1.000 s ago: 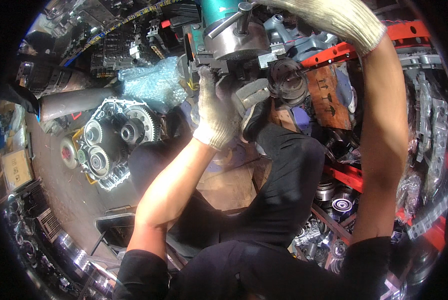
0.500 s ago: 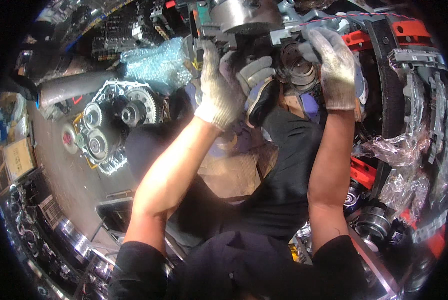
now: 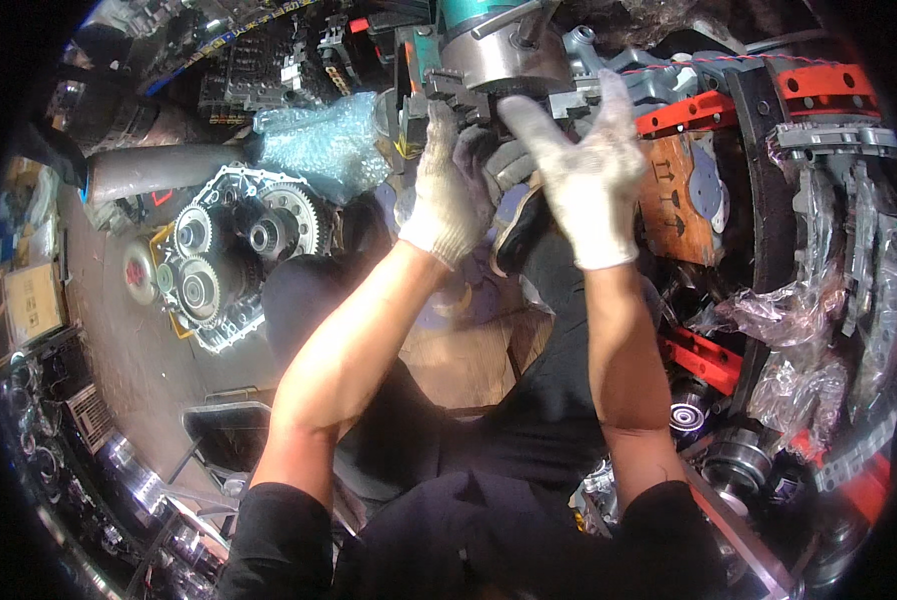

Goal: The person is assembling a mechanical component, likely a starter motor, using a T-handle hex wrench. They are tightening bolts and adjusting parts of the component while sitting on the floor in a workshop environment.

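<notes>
Steel chuck (image 3: 509, 65) over two gloved hands

It sits at the top centre of the view, a round metal body under a green housing (image 3: 466, 12), with a bar-like handle (image 3: 509, 20) lying across it. Just below and left of it, the left hand (image 3: 447, 185) has one digit pointing up close to a dark metal block (image 3: 456, 95), while its grey-palmed fingers reach to the right. Whether they grip anything, I cannot tell. The right hand (image 3: 599, 180), somewhat blurred, is raised below the chuck's right side; its thumb and a finger are spread wide, with nothing seen between them.

Left of the hands lie a bubble-wrapped bundle (image 3: 324, 145) and, nearer the person, an open gear housing (image 3: 254, 245) showing several toothed wheels. To the right, an orange-brown panel (image 3: 669, 205) stands beside a purple plate (image 3: 707, 185), with a red perforated beam (image 3: 819, 88) beyond. Farther right are parts in clear plastic (image 3: 799, 315). Between the person's dark-trousered legs (image 3: 544, 360) lies a brown sheet (image 3: 459, 365).
</notes>
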{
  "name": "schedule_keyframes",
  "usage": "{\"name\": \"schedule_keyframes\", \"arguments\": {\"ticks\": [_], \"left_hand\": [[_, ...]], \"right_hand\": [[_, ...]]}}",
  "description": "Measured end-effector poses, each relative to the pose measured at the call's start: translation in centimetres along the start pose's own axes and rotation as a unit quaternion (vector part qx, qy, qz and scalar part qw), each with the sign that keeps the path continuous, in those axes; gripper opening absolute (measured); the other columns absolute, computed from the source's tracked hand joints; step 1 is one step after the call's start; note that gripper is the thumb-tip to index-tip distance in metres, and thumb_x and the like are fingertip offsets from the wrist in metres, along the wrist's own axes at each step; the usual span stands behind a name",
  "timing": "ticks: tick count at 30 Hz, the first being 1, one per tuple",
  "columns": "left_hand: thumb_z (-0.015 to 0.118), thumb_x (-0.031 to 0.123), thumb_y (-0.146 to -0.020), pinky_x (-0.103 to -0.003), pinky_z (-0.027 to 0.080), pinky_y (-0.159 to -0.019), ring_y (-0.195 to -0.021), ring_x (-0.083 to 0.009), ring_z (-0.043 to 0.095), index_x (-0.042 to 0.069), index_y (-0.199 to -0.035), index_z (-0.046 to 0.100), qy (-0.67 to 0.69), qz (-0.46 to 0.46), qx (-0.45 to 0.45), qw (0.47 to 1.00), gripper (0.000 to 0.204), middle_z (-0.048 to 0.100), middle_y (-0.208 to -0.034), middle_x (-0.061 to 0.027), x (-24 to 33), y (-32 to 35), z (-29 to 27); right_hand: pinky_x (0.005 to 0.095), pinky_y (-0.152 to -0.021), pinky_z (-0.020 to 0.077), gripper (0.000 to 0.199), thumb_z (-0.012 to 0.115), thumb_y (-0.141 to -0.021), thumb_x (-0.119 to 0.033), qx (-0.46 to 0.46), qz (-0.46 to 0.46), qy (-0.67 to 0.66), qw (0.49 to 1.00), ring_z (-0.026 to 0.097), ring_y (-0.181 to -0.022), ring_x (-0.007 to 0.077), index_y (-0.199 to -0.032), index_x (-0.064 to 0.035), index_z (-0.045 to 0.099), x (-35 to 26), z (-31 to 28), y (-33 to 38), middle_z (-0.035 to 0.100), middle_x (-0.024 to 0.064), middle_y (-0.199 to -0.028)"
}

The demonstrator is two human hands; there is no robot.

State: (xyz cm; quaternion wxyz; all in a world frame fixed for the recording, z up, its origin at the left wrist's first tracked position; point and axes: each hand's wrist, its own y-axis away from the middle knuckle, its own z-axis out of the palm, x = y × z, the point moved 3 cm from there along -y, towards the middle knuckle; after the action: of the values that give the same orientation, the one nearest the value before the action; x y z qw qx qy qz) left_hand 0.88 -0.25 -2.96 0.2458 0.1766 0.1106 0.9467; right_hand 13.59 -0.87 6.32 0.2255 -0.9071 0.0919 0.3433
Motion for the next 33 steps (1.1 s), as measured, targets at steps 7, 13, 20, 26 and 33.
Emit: {"name": "schedule_keyframes", "arguments": {"ticks": [7,13,20,26,33], "left_hand": [[0.056,0.067,-0.098,-0.051,0.044,-0.114,-0.131,-0.0337,0.056,0.01,-0.145,0.048,0.044,0.009,0.028,0.999,0.075,0.059,-0.138,-0.015,-0.3,-1.1,-1.8],[0.053,0.067,-0.099,-0.053,0.042,-0.116,-0.133,-0.0359,0.056,0.013,-0.147,0.049,0.018,0.037,0.043,0.998,0.073,0.059,-0.142,-0.0146,-0.1,-0.8,-1.1],[0.051,0.065,-0.102,-0.051,0.051,-0.108,-0.125,-0.0377,0.061,0.0,-0.151,0.04,0.074,-0.027,-0.012,0.997,0.082,0.056,-0.142,-0.0214,0.5,0.2,0.7],[0.055,0.074,-0.094,-0.056,0.045,-0.115,-0.133,-0.0507,0.052,-0.013,-0.155,0.02,0.028,-0.003,0.004,1.0,0.111,0.046,-0.146,-0.0369,0.1,-0.2,0.3],[0.059,0.07,-0.094,-0.058,0.043,-0.117,-0.14,-0.0489,0.046,-0.012,-0.155,0.017,0.02,0.008,-0.026,0.999,0.11,0.04,-0.153,-0.0322,0.4,-0.2,0.7]], "right_hand": [[0.0552,-0.112,0.0435,0.129,0.09,-0.065,-0.064,0.067,-0.073,0.149,0.984,0.044,-0.138,0.051,-0.154,0.0069,0.03,-2.4,2.6,1.7,0.037,0.0353,-0.152],[0.0551,-0.113,0.0419,0.12,0.095,-0.066,-0.048,0.051,-0.066,0.123,0.989,0.041,-0.14,0.0487,-0.153,0.0052,0.032,-2.4,2.5,1.5,0.035,0.0321,-0.153],[0.048,-0.116,0.0396,0.101,0.092,-0.077,-0.04,0.003,0.023,0.022,0.999,0.048,-0.137,0.0429,-0.151,0.0071,0.04,-1.6,0.1,-0.1,0.048,0.031,-0.148],[0.0382,-0.081,0.0611,0.033,0.08,-0.076,-0.003,0.107,-0.441,0.233,0.86,0.069,-0.112,0.0315,-0.108,-0.0108,0.076,-6.6,-4.6,-4.4,0.065,0.0133,-0.132],[0.0412,-0.084,0.0587,0.032,0.068,-0.086,-0.01,-0.17,-0.597,0.139,0.771,0.07,-0.103,0.0347,-0.117,-0.0017,0.067,-12.6,-4.1,-7.6,0.066,0.0155,-0.122]]}}
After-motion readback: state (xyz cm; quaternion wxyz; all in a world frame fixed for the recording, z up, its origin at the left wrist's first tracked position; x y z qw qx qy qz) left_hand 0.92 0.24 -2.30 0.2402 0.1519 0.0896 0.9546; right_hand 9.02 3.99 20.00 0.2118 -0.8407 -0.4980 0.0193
